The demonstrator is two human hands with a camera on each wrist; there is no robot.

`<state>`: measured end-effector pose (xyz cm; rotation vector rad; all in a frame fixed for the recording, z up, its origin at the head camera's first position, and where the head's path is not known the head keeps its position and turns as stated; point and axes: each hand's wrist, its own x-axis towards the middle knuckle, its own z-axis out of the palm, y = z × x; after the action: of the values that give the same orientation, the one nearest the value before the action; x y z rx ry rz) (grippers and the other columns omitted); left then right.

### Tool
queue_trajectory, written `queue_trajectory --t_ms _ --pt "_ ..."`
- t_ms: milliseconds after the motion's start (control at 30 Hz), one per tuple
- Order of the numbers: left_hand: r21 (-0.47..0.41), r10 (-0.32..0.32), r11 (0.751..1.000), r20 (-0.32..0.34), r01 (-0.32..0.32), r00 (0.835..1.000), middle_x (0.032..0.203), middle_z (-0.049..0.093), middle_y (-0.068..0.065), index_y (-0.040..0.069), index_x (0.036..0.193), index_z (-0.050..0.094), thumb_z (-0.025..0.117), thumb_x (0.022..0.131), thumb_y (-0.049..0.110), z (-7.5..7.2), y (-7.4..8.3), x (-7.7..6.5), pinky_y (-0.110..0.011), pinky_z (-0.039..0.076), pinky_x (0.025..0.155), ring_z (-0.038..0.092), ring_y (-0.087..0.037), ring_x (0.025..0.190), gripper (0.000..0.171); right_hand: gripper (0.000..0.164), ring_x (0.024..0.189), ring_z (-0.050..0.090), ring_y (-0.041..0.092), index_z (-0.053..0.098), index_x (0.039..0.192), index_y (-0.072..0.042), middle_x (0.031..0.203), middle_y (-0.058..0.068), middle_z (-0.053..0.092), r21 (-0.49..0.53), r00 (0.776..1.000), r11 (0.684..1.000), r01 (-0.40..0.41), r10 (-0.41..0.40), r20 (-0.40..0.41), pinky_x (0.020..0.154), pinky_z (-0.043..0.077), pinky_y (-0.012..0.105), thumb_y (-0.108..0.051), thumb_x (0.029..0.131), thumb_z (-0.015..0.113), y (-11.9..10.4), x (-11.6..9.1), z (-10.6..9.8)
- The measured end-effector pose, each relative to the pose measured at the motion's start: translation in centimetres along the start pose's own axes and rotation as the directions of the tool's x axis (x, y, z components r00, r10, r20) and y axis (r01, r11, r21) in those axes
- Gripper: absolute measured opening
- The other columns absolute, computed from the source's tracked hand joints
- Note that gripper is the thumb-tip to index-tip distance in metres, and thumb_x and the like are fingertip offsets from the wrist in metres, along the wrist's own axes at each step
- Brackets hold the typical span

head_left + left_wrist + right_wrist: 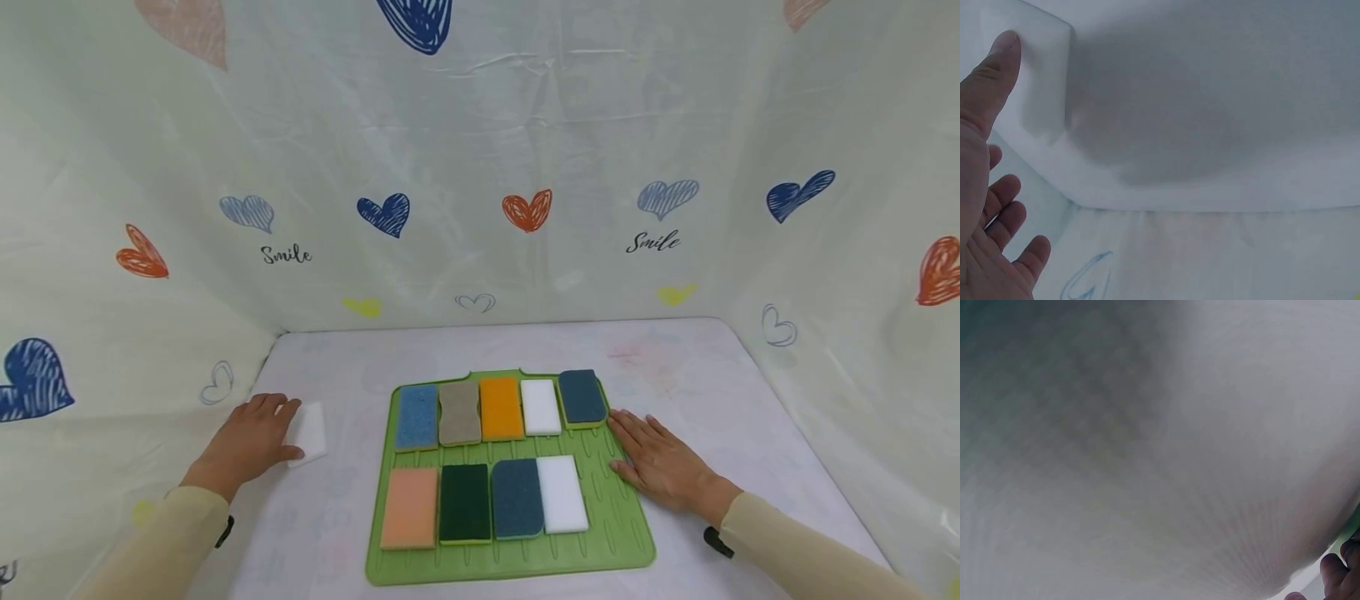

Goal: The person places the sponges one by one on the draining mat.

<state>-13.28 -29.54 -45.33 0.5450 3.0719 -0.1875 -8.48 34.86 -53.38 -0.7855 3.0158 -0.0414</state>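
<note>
A white sponge lies on the table at the left, beside my left hand. That hand is spread along the sponge's left side, and in the left wrist view its thumb overlaps the white sponge while the other fingers stand apart from it. My right hand lies flat with straight fingers, the tips at the right edge of a green ridged mat. A dark blue sponge at the mat's upper right corner is nearest those fingertips. Only a few blurred fingers show in the right wrist view.
The mat's back row also bears a blue sponge, a grey one, an orange one and a white one. In front lie peach, dark green, dark blue and white sponges. Heart-printed curtains enclose the table.
</note>
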Motion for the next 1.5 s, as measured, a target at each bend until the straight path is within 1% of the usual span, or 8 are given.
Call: queue_trajectory --t_ms 267,467,600,767,967,1200,1333,1500 --pt "-0.024 -0.054 0.998 -0.004 0.053 0.999 0.139 0.054 -0.035 -0.015 0.141 0.049 0.098 0.07 0.04 0.4 0.1 0.4 -0.07 0.045 0.108 0.049 -0.053 0.131 0.102 0.072 0.157 0.035 0.037 0.036 0.163 0.0 0.171 0.017 0.034 -0.005 1.0 1.0 -0.001 0.001 -0.005 0.126 0.032 0.059 -0.05 0.112 0.046 0.0 0.0 0.0" --pt "-0.02 -0.055 0.998 -0.014 0.055 0.998 0.126 0.06 -0.033 -0.016 0.133 0.052 0.099 0.069 0.041 0.3 0.5 0.4 -0.064 0.053 0.098 0.054 -0.051 0.119 0.098 0.071 0.156 0.037 0.037 0.038 0.162 0.0 0.17 0.017 0.036 -0.006 1.0 1.0 0.006 -0.006 -0.023 0.125 0.034 0.059 -0.049 0.111 0.048 0.1 0.0 0.1" --pt "-0.032 -0.041 0.999 -0.05 0.04 0.998 0.115 0.061 -0.031 -0.016 0.124 0.049 0.099 0.069 0.04 0.4 0.7 0.2 -0.061 0.055 0.091 0.056 -0.049 0.11 0.093 0.072 0.156 0.037 0.037 0.038 0.162 0.0 0.169 0.018 0.036 -0.008 1.0 1.0 0.009 -0.009 -0.028 0.125 0.034 0.06 -0.049 0.111 0.048 0.1 -0.1 0.2" --pt "-0.042 -0.052 0.998 -0.076 0.049 0.996 0.109 0.06 -0.03 -0.016 0.118 0.048 0.1 0.069 0.038 0.7 1.0 0.1 -0.06 0.054 0.09 0.056 -0.048 0.104 0.089 0.072 0.156 0.037 0.037 0.038 0.162 0.0 0.17 0.018 0.036 -0.011 1.0 1.0 0.009 -0.01 -0.029 0.125 0.033 0.06 -0.05 0.111 0.048 0.3 -0.1 0.3" --pt "-0.066 -0.058 0.997 -0.112 0.051 0.992 0.111 0.057 -0.033 -0.018 0.122 0.045 0.095 0.067 0.037 1.4 1.6 -0.1 -0.062 0.053 0.089 0.054 -0.049 0.102 0.093 0.072 0.157 0.035 0.037 0.036 0.163 0.0 0.171 0.018 0.034 -0.003 1.0 1.0 0.0 0.0 0.0 0.126 0.032 0.059 -0.049 0.112 0.046 0.2 -0.1 0.0" --pt "-0.009 -0.027 1.0 -0.219 0.026 0.975 0.106 0.054 -0.03 -0.017 0.121 0.042 0.095 0.064 0.041 2.7 1.7 -0.2 -0.059 0.053 0.083 0.053 -0.046 0.097 0.097 0.072 0.157 0.035 0.037 0.036 0.162 0.001 0.17 0.018 0.035 -0.008 1.0 1.0 0.002 -0.002 0.0 0.126 0.033 0.059 -0.049 0.112 0.047 0.1 0.0 0.1" --pt "0.021 -0.014 1.0 -0.262 0.021 0.965 0.109 0.054 -0.032 -0.017 0.124 0.042 0.096 0.063 0.042 2.6 1.6 0.2 -0.059 0.053 0.085 0.053 -0.046 0.1 0.101 0.071 0.156 0.036 0.037 0.037 0.162 0.001 0.17 0.018 0.035 -0.01 1.0 1.0 0.005 -0.005 -0.005 0.126 0.033 0.059 -0.049 0.112 0.047 0.1 0.0 0.1" --pt "0.028 -0.015 0.999 -0.266 0.023 0.964 0.111 0.053 -0.032 -0.018 0.126 0.042 0.097 0.062 0.042 2.1 1.8 0.5 -0.06 0.052 0.087 0.052 -0.047 0.102 0.103 0.071 0.157 0.036 0.037 0.037 0.162 0.001 0.17 0.018 0.035 -0.002 1.0 1.0 0.009 -0.009 -0.008 0.126 0.033 0.059 -0.048 0.111 0.048 0.1 0.0 0.1"
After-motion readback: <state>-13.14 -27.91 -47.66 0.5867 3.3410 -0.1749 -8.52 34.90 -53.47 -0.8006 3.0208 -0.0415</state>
